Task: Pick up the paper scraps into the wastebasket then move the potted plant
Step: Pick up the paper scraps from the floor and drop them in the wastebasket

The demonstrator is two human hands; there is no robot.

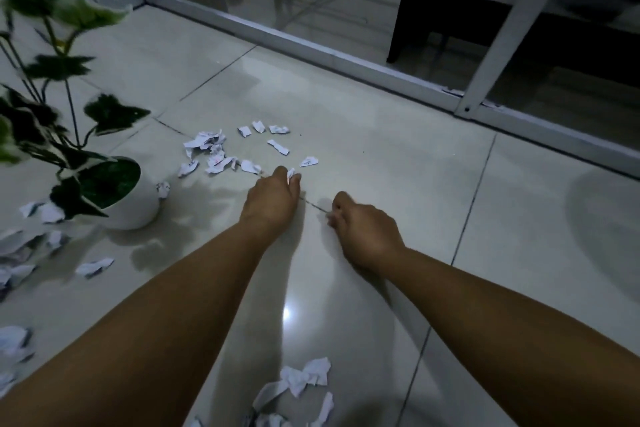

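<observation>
Potted plant (124, 198): white pot on the floor (381, 156), far left.
Paper scraps (214, 152): spread on the floor beside the pot.
Left hand (273, 198): pinches one scrap (291, 173).
Right hand (363, 229): fingers curled around something small and white.

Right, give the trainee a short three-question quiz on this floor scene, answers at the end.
1. True or false: the left hand pinches a paper scrap.
2. Multiple choice: the potted plant stands A) on the floor tiles, B) on a table, C) inside a wastebasket.
3. Short answer: is a wastebasket in view?

Key
1. True; a white scrap shows at its fingertips.
2. A; the white pot rests on the tiles, with scraps lying around it.
3. No, none shows. The right hand is curled with something pale at its fingers, seemingly another scrap, and loose scraps still lie ahead of the hands.
</observation>
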